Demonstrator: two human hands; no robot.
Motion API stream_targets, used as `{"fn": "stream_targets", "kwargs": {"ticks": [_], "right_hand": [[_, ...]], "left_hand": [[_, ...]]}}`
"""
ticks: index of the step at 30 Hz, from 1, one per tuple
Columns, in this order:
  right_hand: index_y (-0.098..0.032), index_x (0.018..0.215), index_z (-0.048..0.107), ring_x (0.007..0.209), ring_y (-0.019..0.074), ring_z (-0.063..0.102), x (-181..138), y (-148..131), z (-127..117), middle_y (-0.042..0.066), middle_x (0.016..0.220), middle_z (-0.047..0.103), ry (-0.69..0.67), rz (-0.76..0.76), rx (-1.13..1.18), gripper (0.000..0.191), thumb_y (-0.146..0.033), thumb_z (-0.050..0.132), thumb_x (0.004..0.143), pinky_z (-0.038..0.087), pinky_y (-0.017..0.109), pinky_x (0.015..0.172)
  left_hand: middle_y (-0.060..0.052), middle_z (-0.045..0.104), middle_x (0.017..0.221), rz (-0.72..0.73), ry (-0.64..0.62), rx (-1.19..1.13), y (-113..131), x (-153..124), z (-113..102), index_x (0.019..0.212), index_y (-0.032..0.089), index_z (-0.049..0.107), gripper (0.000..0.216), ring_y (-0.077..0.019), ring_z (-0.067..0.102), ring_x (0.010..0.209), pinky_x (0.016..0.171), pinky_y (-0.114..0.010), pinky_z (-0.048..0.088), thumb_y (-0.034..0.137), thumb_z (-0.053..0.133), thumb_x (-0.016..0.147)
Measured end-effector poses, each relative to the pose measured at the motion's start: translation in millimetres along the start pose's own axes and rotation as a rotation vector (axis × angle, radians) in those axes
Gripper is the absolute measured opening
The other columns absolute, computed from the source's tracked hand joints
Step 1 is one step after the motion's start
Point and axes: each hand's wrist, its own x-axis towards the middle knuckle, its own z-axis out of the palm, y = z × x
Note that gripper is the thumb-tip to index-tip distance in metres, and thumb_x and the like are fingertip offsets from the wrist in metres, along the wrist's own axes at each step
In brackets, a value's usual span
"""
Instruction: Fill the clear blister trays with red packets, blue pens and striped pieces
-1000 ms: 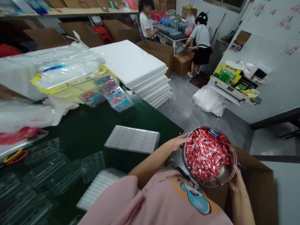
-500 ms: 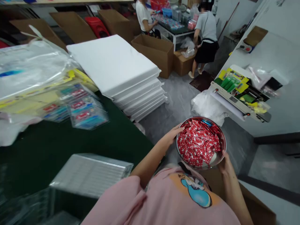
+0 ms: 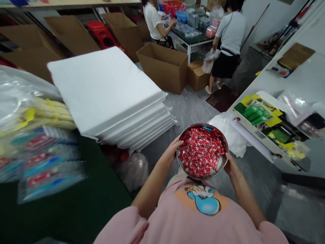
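Observation:
A round metal bowl point(image 3: 226, 145) is held in front of my waist, its open top facing up. Heaped in it are many small red packets point(image 3: 201, 150) with white marks, and a blue item point(image 3: 207, 128) lies by the far rim. My left hand point(image 3: 174, 149) grips the bowl's left side, the thumb over the rim. On the opposite side my right hand point(image 3: 230, 164) holds the rim, its other fingers hidden beneath or behind the bowl.
White foam-like slabs point(image 3: 106, 91) are stacked left of me, beside a green table point(image 3: 101, 203) bearing clear packs point(image 3: 50, 162). Cardboard boxes point(image 3: 162, 67) stand ahead. Two people point(image 3: 230, 37) are by a far table. A sealing-type machine point(image 3: 269, 132) stands right, with white plastic point(image 3: 228, 132) below.
The view has shifted forward along the green table, bringing the slab stack and far people nearer. The bowl stays in both hands. The far right person has lifted the clear plastic bag.

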Motion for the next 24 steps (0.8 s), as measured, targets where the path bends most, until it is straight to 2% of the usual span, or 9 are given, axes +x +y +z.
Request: {"fn": "stream_targets", "kwargs": {"ticks": [4, 7, 12, 17, 21, 24], "right_hand": [[-0.026, 0.111, 0.068, 0.122, 0.0293, 0.058, 74, -37, 24, 0.005, 0.117, 0.071, 0.044, 0.005, 0.001, 0.049, -0.051, 0.070, 0.070, 0.042, 0.050, 0.108], [-0.025, 0.115, 0.066, 0.121, 0.0299, 0.059, 124, -63, 40, 0.006, 0.119, 0.070, 0.067, 0.012, 0.015, 0.053, -0.052, 0.070, 0.070, 0.043, 0.050, 0.107], [-0.025, 0.119, 0.064, 0.119, 0.0314, 0.060, 222, -101, 72, 0.007, 0.117, 0.071, 0.048, 0.026, -0.022, 0.057, -0.052, 0.070, 0.069, 0.043, 0.052, 0.107], [-0.028, 0.120, 0.061, 0.112, 0.0294, 0.063, 352, -142, 124, 0.004, 0.121, 0.069, -0.104, 0.059, -0.024, 0.054, -0.047, 0.071, 0.071, 0.047, 0.049, 0.101], [-0.030, 0.126, 0.057, 0.108, 0.0263, 0.063, 456, -181, 185, 0.002, 0.122, 0.068, -0.273, 0.081, -0.052, 0.059, -0.044, 0.072, 0.071, 0.049, 0.043, 0.097], [-0.031, 0.130, 0.053, 0.106, 0.0256, 0.063, 529, -202, 238, 0.001, 0.123, 0.066, -0.409, 0.140, -0.082, 0.064, -0.043, 0.073, 0.070, 0.051, 0.040, 0.091]], "left_hand": [[-0.006, 0.073, 0.112, -0.021, -0.032, 0.006, 56, 79, 13, 0.128, 0.022, 0.061, 0.066, -0.0249, 0.067, 0.097, 0.088, -0.034, 0.050, 0.030, 0.079, 0.065], [-0.007, 0.072, 0.113, -0.026, -0.064, 0.031, 94, 132, 20, 0.127, 0.021, 0.061, 0.066, -0.0253, 0.067, 0.098, 0.090, -0.035, 0.049, 0.031, 0.079, 0.064], [-0.007, 0.072, 0.112, 0.001, -0.051, 0.027, 149, 223, 18, 0.127, 0.021, 0.062, 0.066, -0.0246, 0.067, 0.098, 0.090, -0.034, 0.049, 0.031, 0.079, 0.064], [-0.005, 0.074, 0.099, 0.035, 0.102, -0.013, 214, 311, 6, 0.124, 0.020, 0.062, 0.063, -0.0208, 0.068, 0.083, 0.077, -0.031, 0.053, 0.027, 0.079, 0.063], [-0.003, 0.074, 0.091, 0.073, 0.278, -0.034, 271, 361, -13, 0.114, 0.020, 0.064, 0.055, -0.0190, 0.067, 0.073, 0.066, -0.028, 0.054, 0.029, 0.080, 0.062], [0.000, 0.072, 0.083, 0.111, 0.416, -0.054, 309, 390, -37, 0.111, 0.020, 0.064, 0.057, -0.0174, 0.066, 0.067, 0.062, -0.027, 0.054, 0.032, 0.081, 0.058]]}}
